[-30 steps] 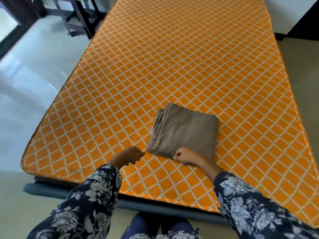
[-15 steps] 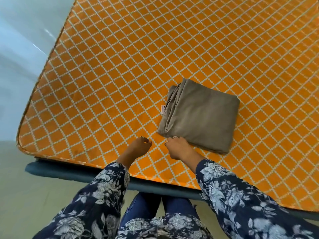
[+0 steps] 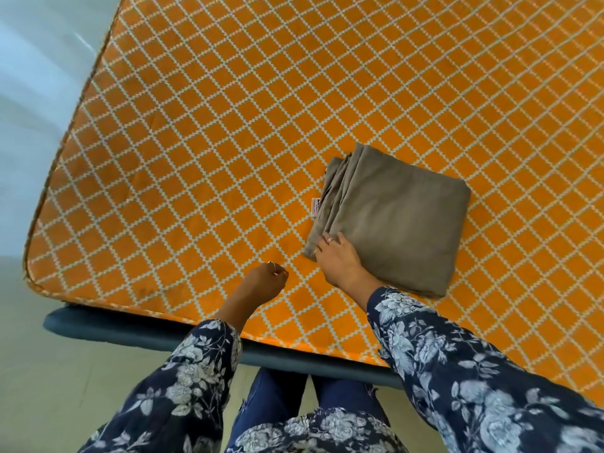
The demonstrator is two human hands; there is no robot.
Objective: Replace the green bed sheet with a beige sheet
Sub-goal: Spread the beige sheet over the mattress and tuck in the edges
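A folded beige sheet (image 3: 392, 220) lies on a bare orange mattress (image 3: 228, 125), near its foot edge; no green sheet is visible, so removal looks done and spreading remains. The right hand (image 3: 340, 259) rests on the sheet's near corner, fingers curling over its edge. The left hand (image 3: 263, 282) hovers just beside, loosely curled, holding nothing.

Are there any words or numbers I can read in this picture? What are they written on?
No words can be read here.
Small white tag poking out at the left edge of the folded beige sheet: dark print on it, too small and blurred to read.
Orange mattress: only a white diamond pattern, no writing.
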